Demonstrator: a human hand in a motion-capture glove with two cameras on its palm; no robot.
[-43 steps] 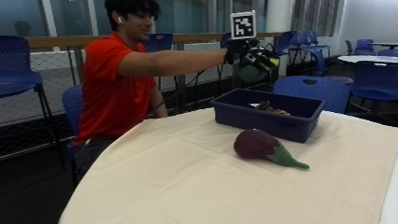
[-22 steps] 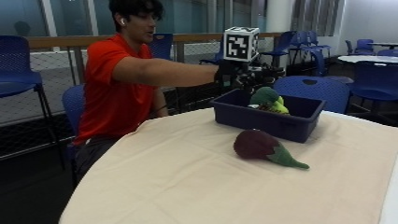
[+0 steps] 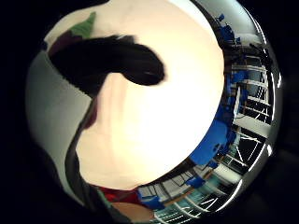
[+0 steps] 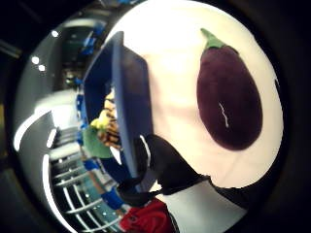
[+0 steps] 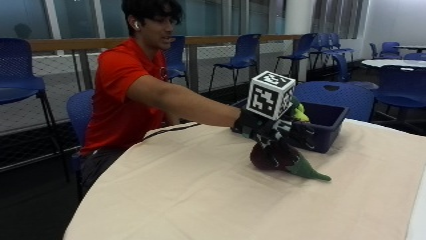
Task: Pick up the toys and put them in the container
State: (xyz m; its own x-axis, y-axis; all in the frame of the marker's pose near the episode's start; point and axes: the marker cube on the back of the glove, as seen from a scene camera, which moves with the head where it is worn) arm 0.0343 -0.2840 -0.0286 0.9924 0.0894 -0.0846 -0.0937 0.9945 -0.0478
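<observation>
Gloved right hand (image 5: 273,131) hung just above eggplant toy (image 5: 283,157), fingers relaxed, gripping nothing | we saw eggplant lying on cream tablecloth (image 5: 200,200) just near-left of blue container (image 5: 326,125) | toys (image 4: 104,131) inside container

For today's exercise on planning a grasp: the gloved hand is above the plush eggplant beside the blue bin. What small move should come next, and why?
Probably lower the right hand and curl its fingers round the eggplant. The toy lies on the tablecloth outside the blue bin, directly under the palm, and no finger grips it yet.
</observation>
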